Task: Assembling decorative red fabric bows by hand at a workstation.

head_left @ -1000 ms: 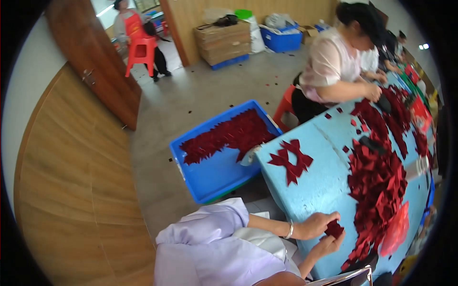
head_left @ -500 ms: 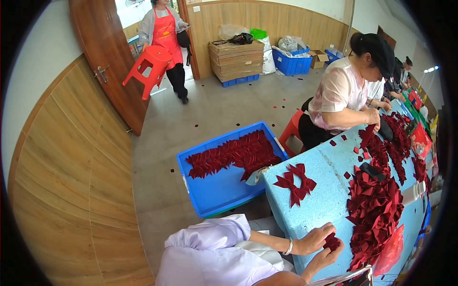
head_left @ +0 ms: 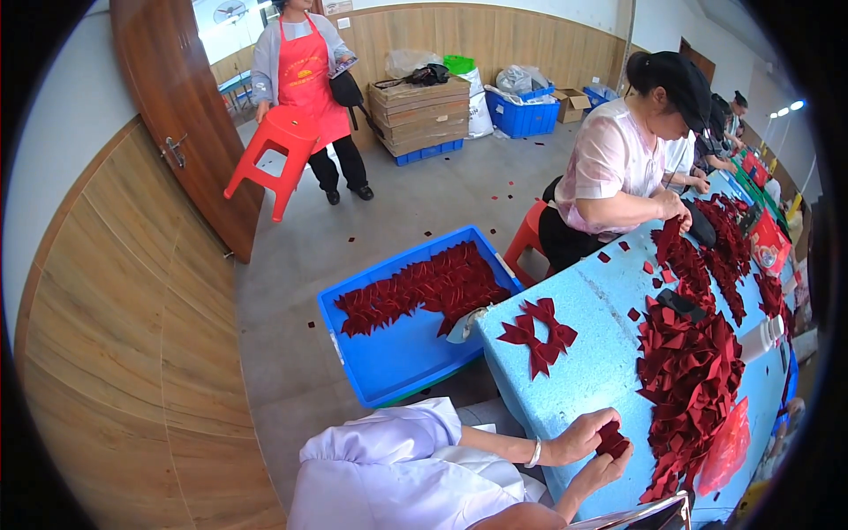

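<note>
My left hand [head_left: 579, 438], with a white bangle at the wrist, and my right hand [head_left: 606, 473] are close together over the light blue table [head_left: 587, 382]. Their fingers pinch a small folded dark red ribbon piece [head_left: 611, 440] between them. A few dark red bows [head_left: 549, 339] lie beyond my left hand, near the table's left edge. Just to the right of my hands spreads a big heap of dark red ribbon pieces [head_left: 687, 389]. Part of the held piece is covered by my fingers.
A blue crate [head_left: 375, 371] holding rows of dark red bows stands left of the table. Across from it a co-worker [head_left: 618, 168] sits handling ribbon. Another person [head_left: 309, 84] carries a red stool [head_left: 278, 150] by the door. A clear bottle [head_left: 761, 338] stands behind the heap.
The person with the red stool has stepped further into the room. My hands stay together on the ribbon piece, which now shows more of its surface. The whole view has shifted slightly.
</note>
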A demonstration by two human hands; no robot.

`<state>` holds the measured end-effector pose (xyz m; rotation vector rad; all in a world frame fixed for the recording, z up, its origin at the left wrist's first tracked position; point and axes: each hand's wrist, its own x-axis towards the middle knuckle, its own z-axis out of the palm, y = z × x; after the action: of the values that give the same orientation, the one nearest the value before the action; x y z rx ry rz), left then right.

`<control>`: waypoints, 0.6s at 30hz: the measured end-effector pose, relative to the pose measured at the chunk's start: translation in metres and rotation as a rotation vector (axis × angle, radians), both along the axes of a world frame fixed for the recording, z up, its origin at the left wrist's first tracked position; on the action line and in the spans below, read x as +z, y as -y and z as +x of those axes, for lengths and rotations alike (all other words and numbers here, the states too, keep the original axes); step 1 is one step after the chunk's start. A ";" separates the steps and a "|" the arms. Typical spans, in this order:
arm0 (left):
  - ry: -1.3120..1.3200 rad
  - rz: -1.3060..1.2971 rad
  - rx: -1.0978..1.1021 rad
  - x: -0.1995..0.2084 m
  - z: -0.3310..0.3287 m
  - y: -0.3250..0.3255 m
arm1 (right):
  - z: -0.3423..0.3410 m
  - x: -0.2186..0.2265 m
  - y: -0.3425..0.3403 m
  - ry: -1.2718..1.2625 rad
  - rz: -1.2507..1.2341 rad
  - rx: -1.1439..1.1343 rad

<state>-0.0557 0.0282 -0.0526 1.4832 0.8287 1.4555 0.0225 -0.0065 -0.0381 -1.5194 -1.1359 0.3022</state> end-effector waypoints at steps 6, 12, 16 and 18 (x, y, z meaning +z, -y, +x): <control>0.039 -0.005 0.015 0.004 -0.002 0.000 | 0.014 -0.017 0.001 -0.243 -0.126 0.037; -0.068 0.063 0.075 0.006 -0.010 0.000 | 0.019 -0.012 0.003 0.125 -0.131 0.086; -0.091 0.087 0.073 0.010 -0.011 0.005 | 0.003 -0.002 0.000 -0.243 -0.078 0.090; -0.112 0.085 0.059 0.006 -0.011 0.004 | 0.006 -0.008 0.001 -0.215 -0.085 0.091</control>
<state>-0.0667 0.0240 -0.0468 1.6289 0.8940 1.4775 0.0289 -0.0073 -0.0463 -1.4716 -1.0333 0.5688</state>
